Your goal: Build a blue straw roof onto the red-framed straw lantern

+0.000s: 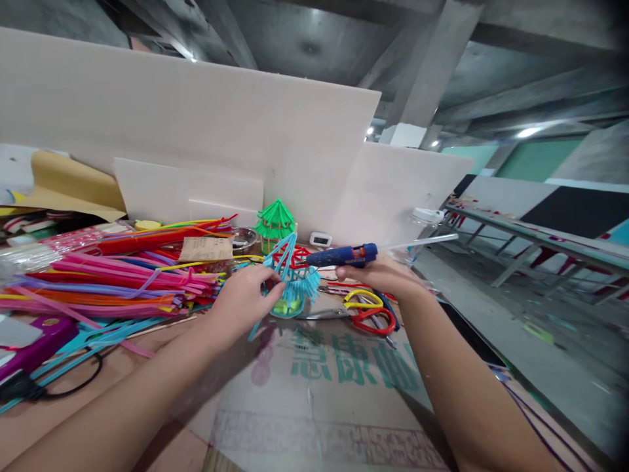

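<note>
My right hand (pixel 381 272) is wrapped round a dark blue hot glue gun (pixel 339 255), its nozzle pointing left and a long translucent glue stick (pixel 417 241) coming out of its back. Just below the nozzle is a small light-blue pipe cleaner model (pixel 302 283) with a pointed, roof-like top. My left hand (pixel 253 292) pinches at the model's left side, where my fingers partly hide what they hold. A loose light-blue strand hangs beneath that hand. Behind the model stands a green pipe cleaner pavilion (pixel 276 219).
Bundles of coloured pipe cleaners (pixel 122 282) cover the left side. Red- and yellow-handled scissors (pixel 376 320) lie near my right hand. A small white digital display (pixel 320 238) and a clear lidded cup (pixel 425 223) stand behind, before white boards (pixel 196 124). A dark tablet (pixel 469 331) lies right.
</note>
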### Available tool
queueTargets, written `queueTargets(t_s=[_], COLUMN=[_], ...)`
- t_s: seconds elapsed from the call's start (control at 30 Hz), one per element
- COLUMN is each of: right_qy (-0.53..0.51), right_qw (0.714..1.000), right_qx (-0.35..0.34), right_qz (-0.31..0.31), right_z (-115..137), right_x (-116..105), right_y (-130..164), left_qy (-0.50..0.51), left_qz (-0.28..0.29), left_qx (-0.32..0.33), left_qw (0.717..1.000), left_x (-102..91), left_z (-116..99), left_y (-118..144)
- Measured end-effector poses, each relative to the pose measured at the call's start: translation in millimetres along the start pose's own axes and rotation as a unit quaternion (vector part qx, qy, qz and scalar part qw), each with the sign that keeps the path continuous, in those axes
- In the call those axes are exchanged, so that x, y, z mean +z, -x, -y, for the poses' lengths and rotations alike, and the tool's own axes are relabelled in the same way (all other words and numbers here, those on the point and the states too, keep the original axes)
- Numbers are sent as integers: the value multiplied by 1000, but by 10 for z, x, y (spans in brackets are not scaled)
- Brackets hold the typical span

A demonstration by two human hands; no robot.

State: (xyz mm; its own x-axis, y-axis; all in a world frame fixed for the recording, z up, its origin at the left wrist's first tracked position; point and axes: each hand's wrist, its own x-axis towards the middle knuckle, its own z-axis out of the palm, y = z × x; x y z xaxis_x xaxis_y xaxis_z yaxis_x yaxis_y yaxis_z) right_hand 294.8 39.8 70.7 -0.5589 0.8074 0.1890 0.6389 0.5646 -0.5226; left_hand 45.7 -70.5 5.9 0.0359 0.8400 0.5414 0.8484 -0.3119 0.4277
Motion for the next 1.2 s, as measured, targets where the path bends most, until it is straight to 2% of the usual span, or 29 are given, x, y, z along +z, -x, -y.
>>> queueTargets(t_s=[0.33,1.2], right_qy=[-58,-22], right_qw=[998,999], right_qx=[-33,-49], right_qz=[2,-1], right_z=[-39,-26], right_x=[63,96], right_y=[-10,-44], left_qy=[3,9], left_qz=[3,0], left_qx=[-3,-6], left_qw=[1000,1000], left_x=[6,-3], left_z=[-13,-16], left_y=[-14,-12])
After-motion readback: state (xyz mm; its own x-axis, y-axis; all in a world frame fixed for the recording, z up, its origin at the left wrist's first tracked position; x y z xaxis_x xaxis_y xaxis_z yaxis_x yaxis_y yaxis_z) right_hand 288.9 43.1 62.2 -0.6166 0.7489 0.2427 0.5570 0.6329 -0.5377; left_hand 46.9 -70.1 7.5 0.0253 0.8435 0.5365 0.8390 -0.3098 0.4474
